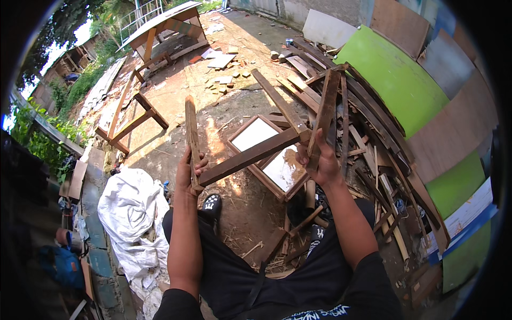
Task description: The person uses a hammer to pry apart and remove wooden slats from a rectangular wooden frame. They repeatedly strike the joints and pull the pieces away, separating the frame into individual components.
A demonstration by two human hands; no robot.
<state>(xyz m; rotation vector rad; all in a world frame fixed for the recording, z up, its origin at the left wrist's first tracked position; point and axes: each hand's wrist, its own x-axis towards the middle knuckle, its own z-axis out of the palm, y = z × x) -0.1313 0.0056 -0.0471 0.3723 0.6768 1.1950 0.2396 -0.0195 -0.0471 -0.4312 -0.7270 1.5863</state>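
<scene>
Both my hands hold up a wooden frame (250, 158) made of several joined brown bars, above the ground in front of my knees. My left hand (188, 169) is closed round its left upright, close to where the crossbar meets it. Around the right upright, just by the other joint, my right hand (323, 160) is wrapped. Another bar runs away from that right joint toward the far side. Below the wooden frame, partly covered by it, lies a framed white panel (257, 133) with a brown-stained section.
A heap of scrap timber (368, 144) lies at my right, beside leaning green boards (392, 80). White sacking (130, 213) is bunched at my left. Farther off stand a wooden frame (133, 120) and a slant-topped wooden structure (165, 32). Small wood blocks (226, 80) lie scattered ahead.
</scene>
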